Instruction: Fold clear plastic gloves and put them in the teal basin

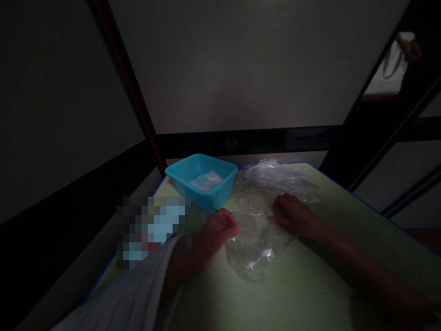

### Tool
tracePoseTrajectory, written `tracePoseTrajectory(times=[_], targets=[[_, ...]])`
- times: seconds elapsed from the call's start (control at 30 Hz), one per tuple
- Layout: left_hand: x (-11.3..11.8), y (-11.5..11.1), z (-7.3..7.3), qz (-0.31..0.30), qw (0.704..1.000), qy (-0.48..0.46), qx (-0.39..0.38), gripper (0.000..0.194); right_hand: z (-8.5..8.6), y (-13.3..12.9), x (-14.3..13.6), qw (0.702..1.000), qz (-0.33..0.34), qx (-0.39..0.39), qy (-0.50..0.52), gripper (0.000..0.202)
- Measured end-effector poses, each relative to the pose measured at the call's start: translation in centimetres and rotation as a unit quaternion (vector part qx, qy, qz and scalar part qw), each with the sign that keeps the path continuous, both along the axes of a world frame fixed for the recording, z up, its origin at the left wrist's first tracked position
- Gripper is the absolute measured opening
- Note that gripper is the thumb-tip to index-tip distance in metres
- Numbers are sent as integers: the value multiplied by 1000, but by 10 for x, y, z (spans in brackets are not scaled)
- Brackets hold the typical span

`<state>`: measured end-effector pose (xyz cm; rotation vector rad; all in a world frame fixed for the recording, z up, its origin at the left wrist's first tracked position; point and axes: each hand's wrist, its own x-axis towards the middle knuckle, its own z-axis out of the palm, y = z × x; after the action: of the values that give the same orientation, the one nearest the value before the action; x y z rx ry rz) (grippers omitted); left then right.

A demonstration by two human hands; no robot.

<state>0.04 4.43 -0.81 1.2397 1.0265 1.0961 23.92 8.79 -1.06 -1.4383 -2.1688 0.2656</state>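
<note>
- On the pale table (292,294), between the two hands, lay a clear plastic sheet (250,243), spread but creased.
- The left hand (220,225) was curled, its thumb and fingers apparently pinching the sheet's left edge.
- The right hand (296,214) was bent beside the sheet's right edge; whether it gripped any film could not be told.
- Progress, as judged: handling of this sheet appeared under way and unfinished. A loose heap of clear film (275,177) lay behind the right hand, seemingly not yet sorted.
- The blue basin (212,200), beyond the left hand, already held some whitish material (206,180); whether this was finished work was unclear.
- Hard to make out: dim light and transparency obscured the sheet's outline and layers. A pixelated patch (151,230) masked whatever lay at left; the light sleeve (138,285) was cut off by the lower edge.
</note>
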Motion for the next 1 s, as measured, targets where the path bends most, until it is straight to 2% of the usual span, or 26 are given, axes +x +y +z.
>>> tracePoseTrajectory(times=[0.13,0.3,0.37,0.47,0.57,0.7,0.8,0.93,1.0], targets=[[-2,-6,1,6,998,-57,-32,19,2,1,0,998,20,-43,38,16],[0,-2,-6,40,996,-77,-29,28,12,-5,-12,989,30,-66,127,25],[0,0,-6,64,996,-64,-26,29,18,-8,-15,964,28,-115,238,29],[1,-1,1,94,994,-42,-29,28,29,-13,-16,882,26,-233,409,36],[2,-6,10,112,993,-35,-28,26,38,-15,-12,851,33,-275,447,38],[2,-11,16,116,993,-23,-28,23,41,-15,-6,819,69,-269,502,39],[1,-11,14,111,993,-26,-28,23,38,-16,-4,824,107,-243,501,47],[-3,-9,12,68,996,-55,-33,23,31,-19,-6,863,150,-217,430,54],[-4,-9,12,42,996,-64,-40,29,29,-20,-8,868,158,-225,413,51]])
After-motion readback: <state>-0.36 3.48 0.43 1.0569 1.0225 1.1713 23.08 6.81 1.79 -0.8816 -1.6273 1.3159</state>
